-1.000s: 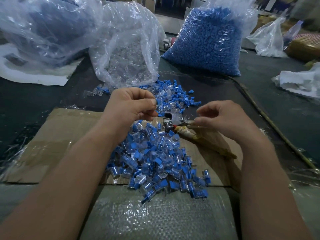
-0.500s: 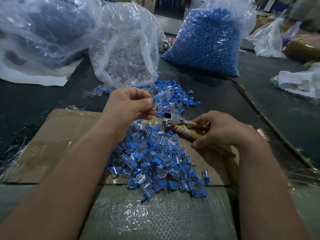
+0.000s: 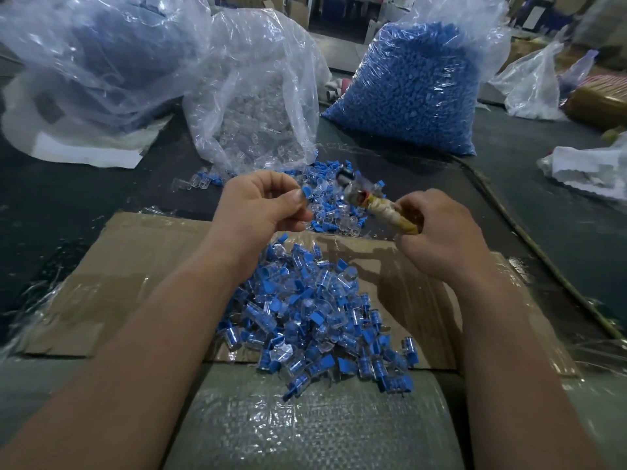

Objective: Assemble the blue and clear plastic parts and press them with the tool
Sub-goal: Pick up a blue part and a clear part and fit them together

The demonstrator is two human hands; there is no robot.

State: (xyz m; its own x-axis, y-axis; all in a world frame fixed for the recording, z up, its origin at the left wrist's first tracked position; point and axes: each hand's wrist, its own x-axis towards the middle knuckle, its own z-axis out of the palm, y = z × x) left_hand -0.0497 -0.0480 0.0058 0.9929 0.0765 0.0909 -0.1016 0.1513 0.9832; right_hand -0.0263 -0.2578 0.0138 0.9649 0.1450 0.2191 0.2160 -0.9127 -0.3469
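**One part pinched, tool lifted, a heap already done**

Low in the centre of the frame lies a pile of assembled pieces on the cardboard sheet — blue inserts seated in clear shells, so much of the work looks finished. Plenty remains: loose parts are scattered just above the hands, and the bag of blue parts at upper right and the bag of clear parts at upper centre are far from empty.

The left hand is curled nearly closed, thumb and forefinger pinching a blue-and-clear part whose blue end points right, toward the tool. The right hand is wrapped tight round the cloth-bound handle of the tool — its long axis runs from lower right to upper left, metal head aimed at the pinched part, near but apart. Pressing this one appears not yet done.
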